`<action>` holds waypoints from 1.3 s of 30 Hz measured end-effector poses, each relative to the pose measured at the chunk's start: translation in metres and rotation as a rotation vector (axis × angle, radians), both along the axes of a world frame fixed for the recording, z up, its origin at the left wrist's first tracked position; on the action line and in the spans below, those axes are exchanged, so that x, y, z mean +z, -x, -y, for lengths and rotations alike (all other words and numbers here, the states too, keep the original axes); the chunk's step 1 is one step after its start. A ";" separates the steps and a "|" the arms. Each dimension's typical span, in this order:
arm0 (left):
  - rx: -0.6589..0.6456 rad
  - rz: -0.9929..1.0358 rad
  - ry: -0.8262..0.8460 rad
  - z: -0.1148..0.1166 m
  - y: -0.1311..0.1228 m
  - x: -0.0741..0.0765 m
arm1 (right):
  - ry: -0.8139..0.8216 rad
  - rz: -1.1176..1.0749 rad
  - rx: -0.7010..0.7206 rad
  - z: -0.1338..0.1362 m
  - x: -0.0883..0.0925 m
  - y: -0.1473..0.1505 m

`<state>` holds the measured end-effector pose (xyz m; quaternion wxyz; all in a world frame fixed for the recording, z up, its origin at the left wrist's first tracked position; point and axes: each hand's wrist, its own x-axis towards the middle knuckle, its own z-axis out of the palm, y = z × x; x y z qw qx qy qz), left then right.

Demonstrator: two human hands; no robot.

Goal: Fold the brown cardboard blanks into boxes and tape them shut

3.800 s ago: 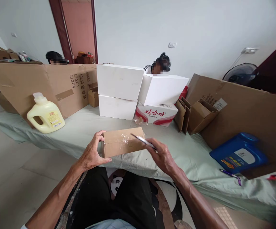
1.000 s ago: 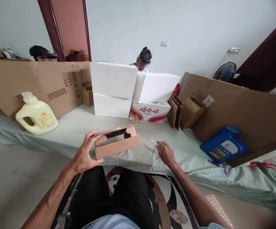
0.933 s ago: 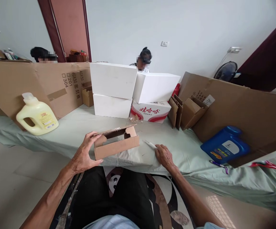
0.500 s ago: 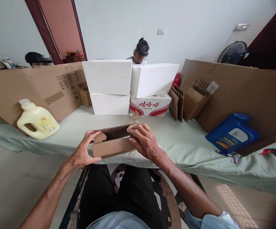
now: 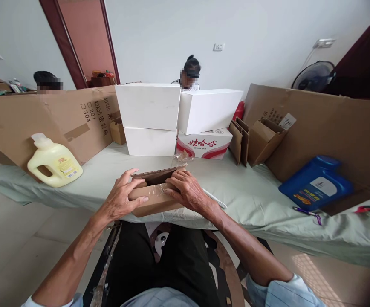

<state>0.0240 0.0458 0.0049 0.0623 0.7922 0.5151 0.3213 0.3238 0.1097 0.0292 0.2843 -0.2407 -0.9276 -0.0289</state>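
A small brown cardboard box (image 5: pixel 156 207) with its top open sits at the table's near edge, tilted a little towards me. My left hand (image 5: pixel 124 197) grips its left end, the thumb along the front wall and fingertips at the rim. At the right end my right hand (image 5: pixel 188 188) is closed over the box, fingers reaching inside the opening. Shiny clear tape shows on the upper front wall between the hands. The far flap stands up behind the opening. The inside is dark and partly hidden by my fingers.
White boxes (image 5: pixel 148 106) and a red-and-white carton (image 5: pixel 204 145) are stacked ahead. A cream detergent jug (image 5: pixel 59 164) stands left, a blue bottle (image 5: pixel 316 183) right, near a purple pen (image 5: pixel 306 210). Folded cardboard (image 5: pixel 240 140) leans right. Two people sit beyond the cardboard and boxes.
My left hand has moved right and inward, its fingers now over the left end flap. The box's front wall has turned more into view, showing the tape. The camera view has shifted slightly.
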 end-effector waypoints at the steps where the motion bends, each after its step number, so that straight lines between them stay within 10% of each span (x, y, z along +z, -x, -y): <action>1: 0.008 -0.019 -0.020 0.000 -0.005 0.002 | 0.014 -0.004 0.001 0.000 0.000 0.000; 39: -0.207 -0.131 -0.217 -0.022 -0.011 0.025 | 0.143 -0.120 -0.041 -0.002 -0.016 0.008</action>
